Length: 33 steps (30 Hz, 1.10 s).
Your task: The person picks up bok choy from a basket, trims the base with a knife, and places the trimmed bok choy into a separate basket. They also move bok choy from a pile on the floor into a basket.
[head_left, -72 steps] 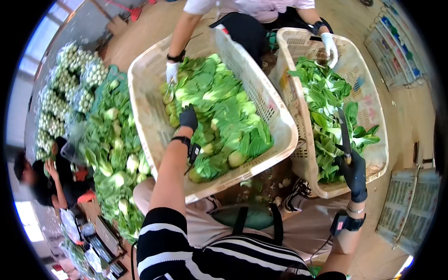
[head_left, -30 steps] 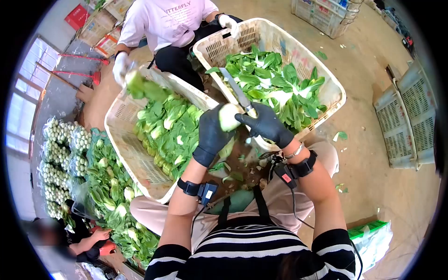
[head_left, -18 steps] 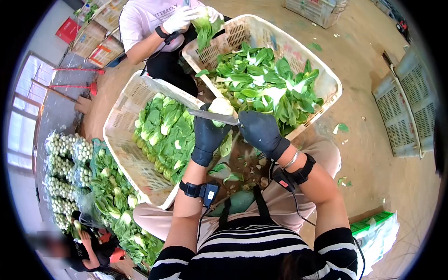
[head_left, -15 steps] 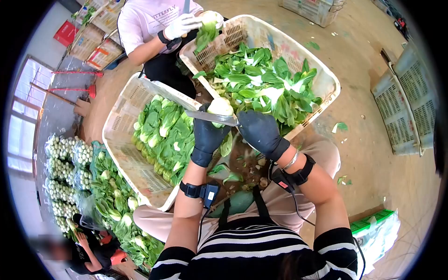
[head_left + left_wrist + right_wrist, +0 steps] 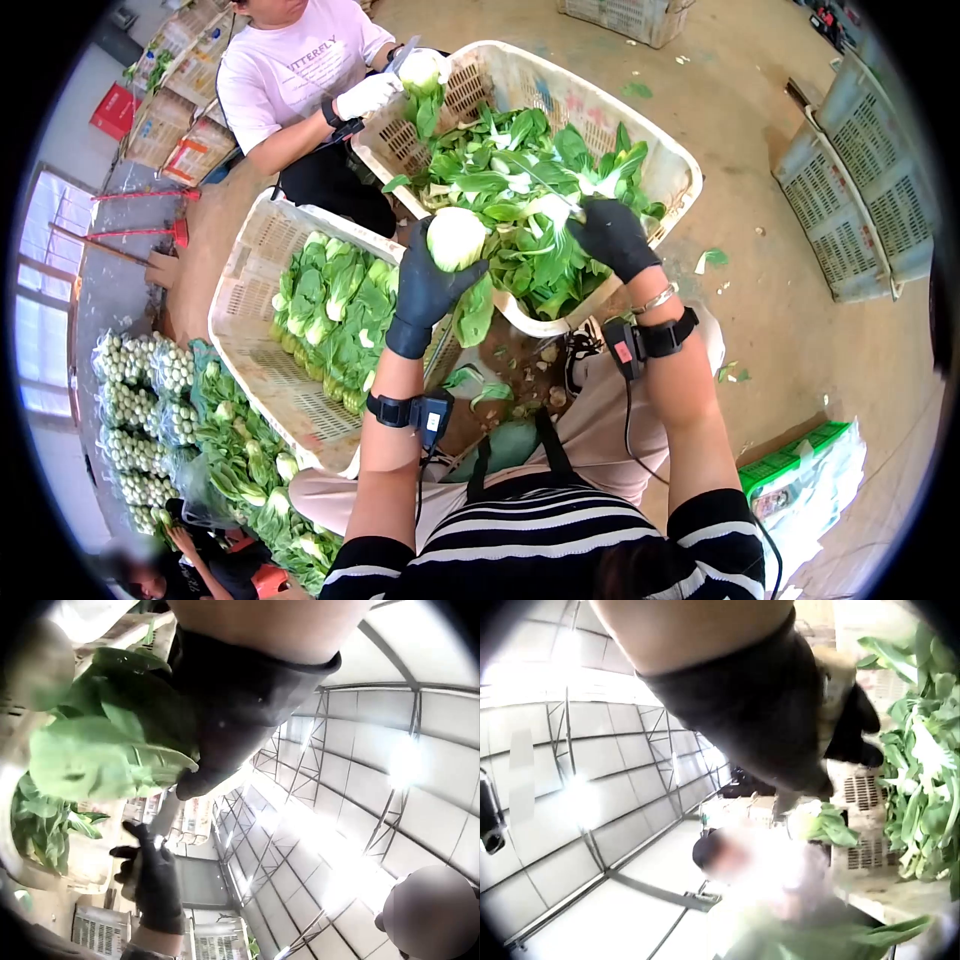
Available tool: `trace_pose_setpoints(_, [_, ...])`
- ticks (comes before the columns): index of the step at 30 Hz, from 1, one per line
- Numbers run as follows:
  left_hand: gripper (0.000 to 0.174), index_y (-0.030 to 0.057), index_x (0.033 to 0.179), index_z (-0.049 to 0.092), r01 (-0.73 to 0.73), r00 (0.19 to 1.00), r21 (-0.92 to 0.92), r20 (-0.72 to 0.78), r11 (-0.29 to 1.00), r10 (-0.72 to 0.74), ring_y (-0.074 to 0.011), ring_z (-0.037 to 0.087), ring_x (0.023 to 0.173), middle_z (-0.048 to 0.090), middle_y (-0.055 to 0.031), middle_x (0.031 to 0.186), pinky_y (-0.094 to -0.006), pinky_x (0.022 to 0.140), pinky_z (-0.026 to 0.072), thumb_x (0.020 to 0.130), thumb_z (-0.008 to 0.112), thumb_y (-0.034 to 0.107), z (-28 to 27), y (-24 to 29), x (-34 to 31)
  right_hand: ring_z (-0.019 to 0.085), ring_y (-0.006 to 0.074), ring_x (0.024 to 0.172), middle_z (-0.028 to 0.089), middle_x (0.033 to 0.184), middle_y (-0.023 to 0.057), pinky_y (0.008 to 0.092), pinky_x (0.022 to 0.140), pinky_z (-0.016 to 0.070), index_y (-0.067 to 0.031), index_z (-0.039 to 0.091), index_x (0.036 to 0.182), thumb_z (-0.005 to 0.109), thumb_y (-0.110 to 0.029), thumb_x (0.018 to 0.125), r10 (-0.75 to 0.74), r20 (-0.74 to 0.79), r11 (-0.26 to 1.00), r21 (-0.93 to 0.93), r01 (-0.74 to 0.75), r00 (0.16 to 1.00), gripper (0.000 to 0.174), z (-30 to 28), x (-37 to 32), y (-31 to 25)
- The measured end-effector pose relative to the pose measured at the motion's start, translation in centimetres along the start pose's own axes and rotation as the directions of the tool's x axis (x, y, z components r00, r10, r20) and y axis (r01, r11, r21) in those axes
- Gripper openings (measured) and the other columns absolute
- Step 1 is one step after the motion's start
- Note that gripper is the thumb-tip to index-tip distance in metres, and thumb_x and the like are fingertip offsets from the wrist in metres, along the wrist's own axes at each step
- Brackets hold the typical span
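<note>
My gloved left hand (image 5: 425, 292) grips a head of bok choy (image 5: 457, 240), its pale base turned up and leaves hanging below. To the right, over the near end of the leaf-filled crate (image 5: 690, 190), my gloved right hand (image 5: 612, 238) holds a knife. In the left wrist view the knife blade (image 5: 165, 816) points toward the bok choy, and the right wrist view shows its yellowish handle (image 5: 837, 694) within the curled fingers. The left crate (image 5: 232, 300) holds packed bok choy heads. Loose trimmed leaves (image 5: 510, 170) fill the other crate.
Across the crates, a person in white gloves (image 5: 368, 96) holds another bok choy and a knife. A heap of bok choy (image 5: 240, 450) and bagged vegetables (image 5: 130, 410) lie at left. Stacked crates (image 5: 840, 190) stand at right. Leaf scraps (image 5: 492, 392) litter the floor between my feet.
My left hand has come out of the left crate with a bok choy. The knife met its base in both hands; now my right hand has swung away right with the knife.
</note>
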<state>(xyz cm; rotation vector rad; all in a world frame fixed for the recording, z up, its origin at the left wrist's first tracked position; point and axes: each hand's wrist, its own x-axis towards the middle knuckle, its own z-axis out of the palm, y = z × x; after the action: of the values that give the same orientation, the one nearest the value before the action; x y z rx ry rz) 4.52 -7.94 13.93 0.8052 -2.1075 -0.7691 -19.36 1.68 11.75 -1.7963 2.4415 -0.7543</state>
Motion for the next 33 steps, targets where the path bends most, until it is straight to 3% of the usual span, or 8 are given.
trace_pose_setpoints(4, [0.085, -0.0035, 0.116, 0.037, 0.174, 0.978, -0.155, 0.14, 0.972, -0.153, -0.0283, 0.055, 0.095, 0.053, -0.0183, 0.104, -0.0349, 0.081, 0.0454, 0.054, 0.083, 0.032, 1.8, 0.9, 0.0, 0.06, 0.0351, 0.067, 0.063, 0.076, 0.0181, 0.0397, 0.062, 0.0478, -0.0024, 0.058, 0.103, 0.066, -0.041, 0.071, -0.202, 0.008, 0.742, 0.654, 0.148, 0.979, 0.051, -2.1, -1.0, -6.3])
trace_pose_setpoints(11, [0.095, -0.0026, 0.121, 0.039, 0.253, 0.829, -0.329, 0.559, 0.91, -0.029, -0.0211, 0.051, 0.103, 0.053, -0.0115, 0.111, -0.0334, 0.089, 0.0405, 0.051, 0.082, 0.044, 0.1, -1.1, -0.4, 0.059, 0.0202, 0.048, 0.06, 0.063, 0.0143, 0.0302, 0.047, 0.0463, 0.0007, 0.062, 0.086, 0.07, -0.037, 0.068, -0.392, 0.35, 0.671, 0.742, 0.004, 0.851, 0.043, -4.0, 0.4, -4.9])
trace_pose_setpoints(15, [0.083, -0.0003, 0.122, 0.041, 0.527, 0.76, -0.596, 0.649, 0.606, -0.024, -0.0215, 0.053, 0.102, 0.054, -0.0121, 0.112, -0.0341, 0.089, 0.042, 0.063, 0.071, 0.05, -1.0, -1.9, -1.3, 0.058, 0.0194, 0.047, 0.057, 0.058, 0.0124, 0.0294, 0.048, 0.0469, 0.001, 0.06, 0.101, 0.074, -0.035, 0.067, -0.238, -0.006, 0.932, 0.281, 0.23, 0.971, 0.052, -3.2, 1.5, -1.5])
trace_pose_setpoints(19, [0.066, -0.0012, 0.118, 0.044, 0.566, 0.823, -0.816, 0.567, 0.115, -0.027, -0.0201, 0.056, 0.094, 0.056, -0.0126, 0.106, -0.0332, 0.08, 0.0478, 0.077, 0.06, 0.048, 0.9, -1.0, -2.2, 0.057, 0.0134, 0.053, 0.057, 0.06, 0.0069, 0.0268, 0.05, 0.0466, -0.0014, 0.054, 0.111, 0.076, -0.03, 0.067, -0.297, 0.262, 0.635, 0.773, -0.015, 0.918, 0.057, -4.4, -0.1, -4.6])
trace_pose_setpoints(22, [0.053, -0.0017, 0.117, 0.044, 0.598, 0.799, -0.796, 0.581, 0.094, -0.155, -0.018, 0.056, 0.092, 0.056, -0.0104, 0.104, -0.0314, 0.079, 0.0479, 0.087, 0.049, 0.042, 2.5, 0.2, -2.0, 0.057, 0.0086, 0.055, 0.059, 0.065, 0.003, 0.0242, 0.049, 0.0461, -0.0001, 0.058, 0.099, 0.076, -0.023, 0.068, -0.433, 0.295, 0.393, 0.912, -0.116, 0.852, 0.042, -2.6, -0.9, -6.0])
trace_pose_setpoints(23, [0.045, -0.0014, 0.115, 0.046, 0.453, 0.833, -0.798, 0.538, 0.398, 0.132, -0.0153, 0.055, 0.092, 0.056, -0.0084, 0.102, -0.0294, 0.08, 0.0468, 0.093, 0.038, 0.037, 3.2, -3.1, -1.3, 0.057, 0.0098, 0.053, 0.059, 0.063, 0.0035, 0.0244, 0.05, 0.0462, 0.0, 0.059, 0.097, 0.076, -0.023, 0.069, -0.373, 0.362, 0.434, 0.882, -0.184, 0.854, 0.04, -3.2, -0.9, -6.2])
trace_pose_setpoints(28, [0.047, -0.0031, 0.119, 0.047, 0.56, 0.782, -0.529, 0.591, 0.637, -0.197, -0.0136, 0.053, 0.096, 0.055, -0.008, 0.109, -0.0272, 0.085, 0.0425, 0.094, 0.036, 0.036, 1.0, 0.6, -1.0, 0.058, 0.0129, 0.05, 0.06, 0.06, 0.0058, 0.0253, 0.05, 0.0465, -0.0001, 0.06, 0.092, 0.075, -0.024, 0.068, -0.229, 0.388, 0.543, 0.812, -0.214, 0.893, 0.038, -2.6, -0.8, -5.8])
trace_pose_setpoints(33, [0.065, 0.0006, 0.121, 0.045, 0.488, 0.807, -0.492, 0.57, 0.721, -0.157, -0.0148, 0.05, 0.101, 0.054, -0.0064, 0.111, -0.0297, 0.089, 0.0408, 0.066, 0.076, 0.017, 1.3, 1.6, -2.3, 0.059, 0.0136, 0.052, 0.06, 0.061, 0.0082, 0.0273, 0.051, 0.0467, -0.0001, 0.06, 0.09, 0.075, -0.024, 0.065, -0.26, 0.316, 0.604, 0.79, -0.102, 0.913, 0.038, -2.2, -0.6, -6.0])
